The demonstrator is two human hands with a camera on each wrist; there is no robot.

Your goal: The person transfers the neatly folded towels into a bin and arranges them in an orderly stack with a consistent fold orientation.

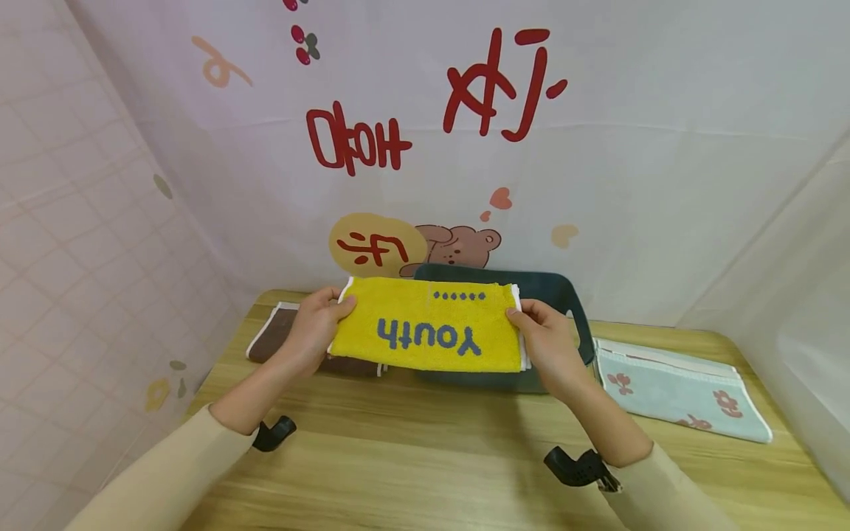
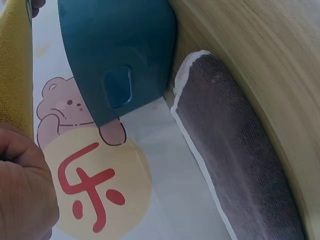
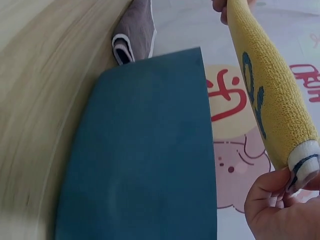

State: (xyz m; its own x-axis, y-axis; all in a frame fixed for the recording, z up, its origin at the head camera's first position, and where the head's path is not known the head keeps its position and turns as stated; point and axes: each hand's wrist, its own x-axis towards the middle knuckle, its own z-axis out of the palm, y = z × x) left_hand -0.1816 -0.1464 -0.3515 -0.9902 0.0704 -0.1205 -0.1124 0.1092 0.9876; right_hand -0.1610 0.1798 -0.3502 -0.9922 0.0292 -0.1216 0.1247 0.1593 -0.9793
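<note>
A folded yellow towel with grey "Youth" lettering, upside down in the head view, is stretched between both hands in the air. My left hand pinches one white-edged end, thumb on the front face. The opposite end is pinched by my right hand; in the right wrist view its thumb and fingers close on the white hem. Behind and below the towel stands a dark teal basket, partly covered by it. The left wrist view shows the basket's side with its handle hole.
A folded brown towel with white edging lies on the wooden table, left of the basket. On the right lies a folded pale green towel with pink flowers. A printed white cloth hangs behind the table.
</note>
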